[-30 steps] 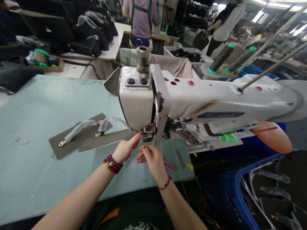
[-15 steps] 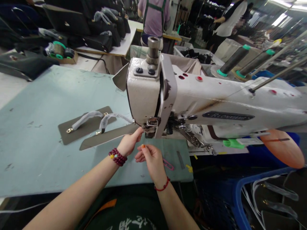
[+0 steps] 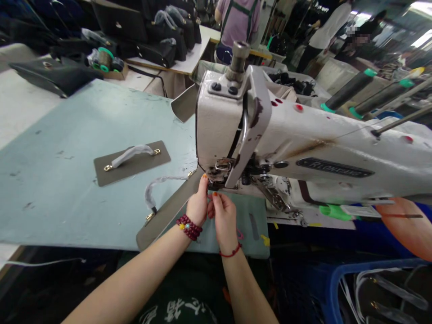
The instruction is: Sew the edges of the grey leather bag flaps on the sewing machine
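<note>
A white industrial sewing machine [image 3: 303, 144] stands across the pale green table [image 3: 67, 171]. My left hand [image 3: 197, 204], with a dark red bead bracelet, grips the near end of a grey-brown bag panel [image 3: 168, 211] right under the machine's needle area. My right hand [image 3: 224, 216], with a red cord at the wrist, pinches at the same spot beside it, fingers closed; what it pinches is too small to make out. The panel carries a wrapped handle [image 3: 153, 191] with brass rings and slants toward the table's front edge. A second panel [image 3: 131, 163] with a wrapped handle lies flat farther left.
A blue bin [image 3: 340, 279] holding more panels sits low at the right. Thread cones [image 3: 347, 92] stand behind the machine. Dark bags [image 3: 162, 40] are piled on a far table, where a person in a purple shirt [image 3: 239, 18] stands; another person [image 3: 324, 27] is at the back right.
The panel under the needle has swung round, its far end now pointing to the table's front edge. Both hands have drawn together at the needle. The camera has shifted right and nearer.
</note>
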Tool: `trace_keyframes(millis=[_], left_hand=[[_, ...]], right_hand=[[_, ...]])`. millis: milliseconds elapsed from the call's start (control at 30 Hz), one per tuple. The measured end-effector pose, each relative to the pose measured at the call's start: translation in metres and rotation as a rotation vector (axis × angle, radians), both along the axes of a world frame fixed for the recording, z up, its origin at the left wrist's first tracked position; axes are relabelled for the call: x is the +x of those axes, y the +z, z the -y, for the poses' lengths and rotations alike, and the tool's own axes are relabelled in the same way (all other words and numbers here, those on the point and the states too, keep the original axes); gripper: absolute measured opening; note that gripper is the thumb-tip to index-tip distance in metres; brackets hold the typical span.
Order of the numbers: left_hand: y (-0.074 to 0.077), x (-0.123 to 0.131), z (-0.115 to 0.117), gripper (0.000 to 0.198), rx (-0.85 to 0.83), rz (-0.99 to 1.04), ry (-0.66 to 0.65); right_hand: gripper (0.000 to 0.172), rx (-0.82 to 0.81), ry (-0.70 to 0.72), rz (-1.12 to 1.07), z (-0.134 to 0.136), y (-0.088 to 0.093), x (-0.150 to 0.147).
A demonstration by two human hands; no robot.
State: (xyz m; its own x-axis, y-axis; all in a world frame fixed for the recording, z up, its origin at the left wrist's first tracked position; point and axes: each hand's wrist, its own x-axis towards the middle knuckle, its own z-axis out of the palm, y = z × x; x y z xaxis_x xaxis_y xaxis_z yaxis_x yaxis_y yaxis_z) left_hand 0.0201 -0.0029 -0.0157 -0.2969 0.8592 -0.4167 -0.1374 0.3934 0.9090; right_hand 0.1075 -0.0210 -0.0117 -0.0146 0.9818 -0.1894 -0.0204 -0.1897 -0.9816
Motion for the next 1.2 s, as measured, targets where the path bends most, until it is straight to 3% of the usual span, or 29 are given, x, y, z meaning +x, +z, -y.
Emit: trace_keyframes(millis=[133, 200, 267, 367, 467, 533, 667, 767, 967, 1200], left_hand=[[0.014, 0.009, 0.034, 0.033, 0.083, 0.004, 0.121], [0.026, -0.003, 0.054, 0.027, 0.164, 0.068, 0.090], [0.042, -0.027, 0.055, 0.017, 0.289, 0.159, -0.001], [0.064, -0.072, 0.009, 0.014, 0.381, -0.106, -0.160], [0.074, -0.095, -0.062, 0.013, 0.352, -0.149, -0.583], [0.074, -0.096, -0.095, 0.019, 0.303, -0.103, -0.779], [0.067, -0.088, -0.112, 0.021, 0.255, -0.026, -0.937], [0.062, -0.087, -0.105, 0.017, 0.233, 0.018, -0.948], [0.048, -0.087, -0.088, 0.012, 0.246, 0.035, -0.831], [0.032, -0.080, -0.060, 0.026, 0.250, -0.001, -0.683]], right_hand=[[0.035, 0.070, -0.033, 0.168, -0.006, 0.005, -0.003], [0.038, 0.066, -0.030, 0.179, -0.008, 0.006, -0.010], [0.041, 0.027, -0.007, 0.152, -0.011, 0.003, -0.020], [0.046, -0.023, 0.022, 0.127, -0.016, -0.003, -0.038], [0.045, -0.010, -0.001, 0.174, -0.022, -0.006, -0.049], [0.044, -0.010, -0.010, 0.173, -0.025, -0.005, -0.051], [0.040, -0.052, 0.039, 0.078, -0.025, 0.000, -0.048], [0.043, -0.078, 0.065, 0.029, -0.025, 0.003, -0.046], [0.039, -0.051, 0.065, 0.055, -0.024, 0.002, -0.033], [0.038, -0.008, 0.139, 0.109, -0.028, 0.006, -0.007]])
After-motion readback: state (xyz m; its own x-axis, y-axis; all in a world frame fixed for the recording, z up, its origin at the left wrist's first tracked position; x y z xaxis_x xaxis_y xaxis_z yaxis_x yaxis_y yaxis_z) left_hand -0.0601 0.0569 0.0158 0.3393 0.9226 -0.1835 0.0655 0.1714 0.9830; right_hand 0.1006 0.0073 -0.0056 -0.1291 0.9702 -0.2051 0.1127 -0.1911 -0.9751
